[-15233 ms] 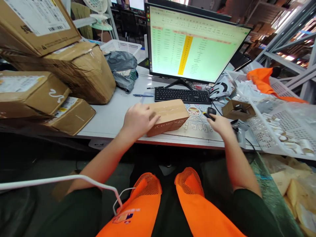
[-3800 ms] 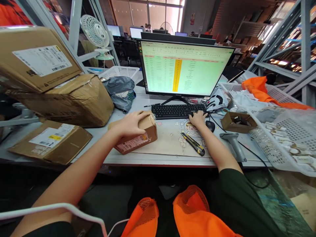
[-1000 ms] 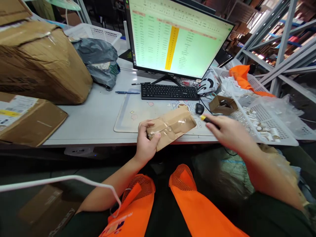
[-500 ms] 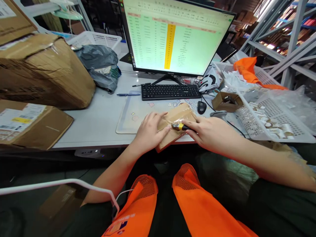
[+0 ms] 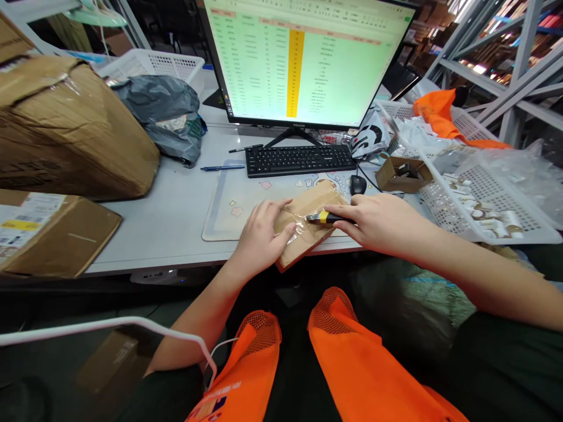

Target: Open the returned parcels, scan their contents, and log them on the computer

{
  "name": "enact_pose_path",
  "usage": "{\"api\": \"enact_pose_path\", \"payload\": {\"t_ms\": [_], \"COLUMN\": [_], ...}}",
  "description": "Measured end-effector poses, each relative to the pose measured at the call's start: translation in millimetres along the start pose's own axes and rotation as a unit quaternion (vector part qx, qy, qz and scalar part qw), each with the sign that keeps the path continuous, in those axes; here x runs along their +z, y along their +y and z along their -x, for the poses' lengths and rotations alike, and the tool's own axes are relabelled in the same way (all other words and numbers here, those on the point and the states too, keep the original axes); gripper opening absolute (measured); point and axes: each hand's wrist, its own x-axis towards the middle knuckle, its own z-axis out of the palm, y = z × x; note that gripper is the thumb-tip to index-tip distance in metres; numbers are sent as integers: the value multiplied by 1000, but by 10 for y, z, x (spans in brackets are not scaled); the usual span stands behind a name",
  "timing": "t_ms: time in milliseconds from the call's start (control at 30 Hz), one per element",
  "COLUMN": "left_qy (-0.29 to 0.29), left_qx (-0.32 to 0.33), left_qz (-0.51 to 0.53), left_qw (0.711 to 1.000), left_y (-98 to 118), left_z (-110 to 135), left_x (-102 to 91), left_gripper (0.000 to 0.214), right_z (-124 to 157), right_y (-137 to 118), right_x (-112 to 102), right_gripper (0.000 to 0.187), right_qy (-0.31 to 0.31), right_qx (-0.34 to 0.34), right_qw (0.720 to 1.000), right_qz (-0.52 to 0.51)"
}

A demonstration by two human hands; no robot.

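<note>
A small brown cardboard package [image 5: 302,237] with shiny clear tape lies at an angle over the front edge of the mouse mat. My left hand [image 5: 263,235] grips its left side, thumb resting on the top face. In my right hand [image 5: 373,220] is a black and yellow utility knife [image 5: 324,217], its handle wrapped by my fingers. The blade end is at the taped middle of the package, pointing left; I cannot tell how deep it sits.
Behind the package are a keyboard [image 5: 301,160], a mouse [image 5: 358,184] and a monitor [image 5: 303,64]. Larger cardboard boxes [image 5: 79,129] and a grey plastic bag [image 5: 160,117] stand left. On the right are a small open box [image 5: 402,180] and a white basket [image 5: 488,202] holding small rolls.
The knife has shifted slightly right along the package, and the tape around the blade looks more wrinkled. My left hand keeps its grip. The whole view has turned a little.
</note>
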Motion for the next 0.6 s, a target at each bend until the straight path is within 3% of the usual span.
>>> {"api": "enact_pose_path", "payload": {"t_ms": [133,367,500,600], "left_qy": [-12,-16,-38,-74], "left_qx": [-6,-1,-8,-12], "left_qz": [-3,-12,-48,-95], "left_qw": [1000,1000,998,993], "left_y": [-9,-53,-52,11], "left_z": [-5,-47,-103,-129], "left_x": [-24,-23,-89,-176], "left_gripper": [45,49,55,60], "right_z": [-8,-79,-115,-138], "right_y": [171,824,1147,1365], "right_x": [27,293,594,979], "right_gripper": [52,57,58,57], "right_qy": [0,-51,-34,-35], "right_qx": [45,144,132,211], "right_qw": [999,984,971,954], "right_qz": [-16,-95,-195,-209]}}
